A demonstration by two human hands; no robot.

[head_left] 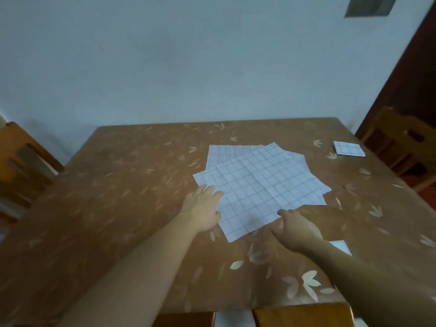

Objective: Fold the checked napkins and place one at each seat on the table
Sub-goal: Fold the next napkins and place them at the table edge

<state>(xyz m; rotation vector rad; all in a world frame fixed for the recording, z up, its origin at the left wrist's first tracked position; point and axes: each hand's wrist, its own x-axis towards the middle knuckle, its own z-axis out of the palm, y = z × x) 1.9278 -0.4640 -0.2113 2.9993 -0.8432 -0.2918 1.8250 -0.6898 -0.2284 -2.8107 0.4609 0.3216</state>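
Observation:
A loose pile of unfolded white napkins with a blue check [259, 182] lies spread near the middle of the brown table [118, 197]. My left hand [203, 208] rests flat on the left edge of the top napkin, fingers apart. My right hand [295, 227] touches that napkin's near right edge with fingers curled; whether it pinches the paper is unclear. One folded checked napkin [349, 148] sits at the far right seat. A corner of another white napkin [341, 247] shows beside my right forearm.
Wooden chairs stand at the left [21, 166], at the right [405, 147] and at the near edge [299, 317]. The tablecloth has a pale leaf print. A plain wall runs behind the table, with a dark door frame at the right.

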